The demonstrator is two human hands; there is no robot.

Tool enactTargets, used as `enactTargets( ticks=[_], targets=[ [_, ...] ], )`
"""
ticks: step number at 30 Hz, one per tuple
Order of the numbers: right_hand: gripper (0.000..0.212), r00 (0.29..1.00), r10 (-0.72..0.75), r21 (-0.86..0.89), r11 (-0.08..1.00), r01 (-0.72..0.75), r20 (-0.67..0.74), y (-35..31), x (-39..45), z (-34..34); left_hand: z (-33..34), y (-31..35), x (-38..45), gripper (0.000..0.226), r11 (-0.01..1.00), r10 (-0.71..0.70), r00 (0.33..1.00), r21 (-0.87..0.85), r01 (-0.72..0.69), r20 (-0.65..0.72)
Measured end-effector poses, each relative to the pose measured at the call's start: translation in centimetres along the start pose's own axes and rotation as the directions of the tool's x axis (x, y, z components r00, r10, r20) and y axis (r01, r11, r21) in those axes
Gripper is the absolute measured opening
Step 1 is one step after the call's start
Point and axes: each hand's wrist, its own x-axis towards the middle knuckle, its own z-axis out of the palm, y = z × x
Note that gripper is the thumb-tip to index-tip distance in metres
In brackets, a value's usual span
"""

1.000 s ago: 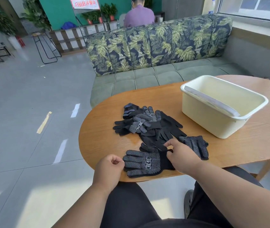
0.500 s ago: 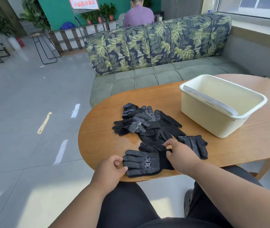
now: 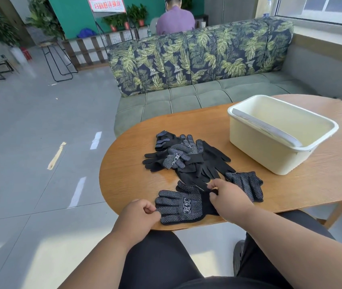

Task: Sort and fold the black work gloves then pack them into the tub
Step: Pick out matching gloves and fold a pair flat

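left hand (image 3: 137,215) has reached the glove (image 3: 181,206) fingertips, pinching them; right hand (image 3: 227,195) pinches its cuff.

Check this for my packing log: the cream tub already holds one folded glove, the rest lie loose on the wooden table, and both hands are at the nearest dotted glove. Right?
Not quite. The head view shows the tub with no glove in it. The rest stands: gloves pile loose on the table, left hand and right hand at the nearest dotted glove.

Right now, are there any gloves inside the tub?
No, the tub shows only its bare inside; the gloves all lie on the table.
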Motion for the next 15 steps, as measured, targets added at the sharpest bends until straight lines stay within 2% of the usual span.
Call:
enactTargets(
  ticks=[4, 7, 11, 15],
  targets=[
    [0.019, 0.999, -0.006, -0.012, 1.000, 0.005, -0.040, -0.6, -0.2, 0.1, 0.3, 0.1, 0.1, 0.024, 0.997, -0.010, 0.997, 0.082, 0.016, -0.070],
    [0.020, 0.998, -0.014, -0.038, 0.999, 0.011, -0.060, -0.8, -0.1, 0.2, 0.8, 0.1, 0.1, 0.017, 0.990, 0.019, 0.994, 0.141, -0.004, -0.109],
    [0.019, 0.998, -0.005, -0.108, 0.994, -0.002, -0.059, -0.7, 0.0, 0.4, 0.9, 0.4, 0.1, 0.006, 0.987, 0.051, 0.995, 0.157, -0.037, -0.084],
    [0.019, 0.998, -0.022, -0.142, 0.990, 0.012, -0.066, -0.6, 0.1, 0.6, 1.0, 0.5, 0.0, 0.007, 0.978, 0.102, 0.994, 0.190, -0.092, -0.045]
  ],
)
